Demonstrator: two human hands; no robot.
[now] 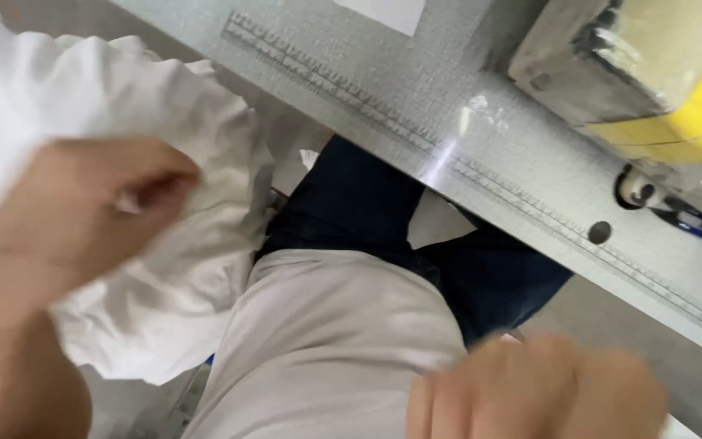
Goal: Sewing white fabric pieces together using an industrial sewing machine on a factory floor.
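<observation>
White cloth (164,244) bunched at the left above the lap, left hand (83,215) on top of it, fingers curled and pinching a fold, right hand (538,390) blurred at lower right, loosely curled, clear of the cloth, grey surface (448,106) above

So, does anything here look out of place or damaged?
Nothing looks damaged or spilled. The white cloth is bunched and crumpled where the left hand clutches it, not lying flat. The right hand is blurred at the lower edge. The grey table with its ruler strip looks orderly.
</observation>
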